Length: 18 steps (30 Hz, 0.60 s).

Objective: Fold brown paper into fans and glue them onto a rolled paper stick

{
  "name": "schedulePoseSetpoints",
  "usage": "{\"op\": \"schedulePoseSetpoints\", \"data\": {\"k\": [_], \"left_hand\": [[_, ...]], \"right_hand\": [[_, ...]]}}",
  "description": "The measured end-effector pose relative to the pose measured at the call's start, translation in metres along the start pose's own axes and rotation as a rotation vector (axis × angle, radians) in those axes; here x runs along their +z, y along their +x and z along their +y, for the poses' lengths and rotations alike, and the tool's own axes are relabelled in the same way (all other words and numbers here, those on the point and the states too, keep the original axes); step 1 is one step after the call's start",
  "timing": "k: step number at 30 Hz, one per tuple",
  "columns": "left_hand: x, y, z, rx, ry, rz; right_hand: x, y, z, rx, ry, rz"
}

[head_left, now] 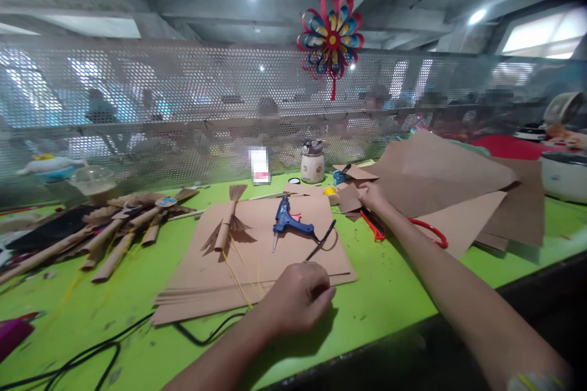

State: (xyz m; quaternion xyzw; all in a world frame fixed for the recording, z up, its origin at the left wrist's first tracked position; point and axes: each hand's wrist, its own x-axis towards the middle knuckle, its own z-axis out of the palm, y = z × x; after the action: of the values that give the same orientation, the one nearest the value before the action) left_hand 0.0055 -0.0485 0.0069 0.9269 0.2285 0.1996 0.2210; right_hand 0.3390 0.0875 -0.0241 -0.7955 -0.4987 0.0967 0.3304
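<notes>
My right hand (372,195) reaches far forward, its fingers closed at the edge of a small piece of brown paper (350,199). Just below it lies a red-handled cutter (373,226). My left hand (298,294) rests curled at the near edge of a stack of brown paper sheets (206,284); its fingertips are hidden. A blue glue gun (291,223) lies on the stack, its black cord running towards my left hand. To its left is a rolled paper piece (223,229) with a fanned end and yellow strings.
Several paper rolls (110,244) crowd the left of the green table (380,299). Large brown sheets (444,165) and red scissor handles (428,232) lie right. A bottle (312,162), a yellow spool (331,195) and a mesh partition (192,91) are behind. Black cord (87,348) crosses the near left.
</notes>
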Motion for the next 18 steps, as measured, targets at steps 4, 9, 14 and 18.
{"op": "schedulePoseSetpoints", "data": {"k": [4,9,14,18], "left_hand": [[0.001,0.0,0.0,-0.006,0.0,-0.011],[0.002,0.001,-0.002,-0.005,-0.004,-0.007],[0.002,0.0,-0.001,-0.032,-0.011,-0.009],[0.004,0.0,-0.002,-0.027,-0.001,0.011]], "right_hand": [[-0.014,0.0,0.0,-0.002,0.012,0.027],[-0.027,-0.011,0.005,0.0,-0.045,0.058],[-0.03,-0.013,-0.025,-0.074,-0.157,0.072],[-0.011,0.011,-0.088,-0.294,-0.184,-0.101]]}}
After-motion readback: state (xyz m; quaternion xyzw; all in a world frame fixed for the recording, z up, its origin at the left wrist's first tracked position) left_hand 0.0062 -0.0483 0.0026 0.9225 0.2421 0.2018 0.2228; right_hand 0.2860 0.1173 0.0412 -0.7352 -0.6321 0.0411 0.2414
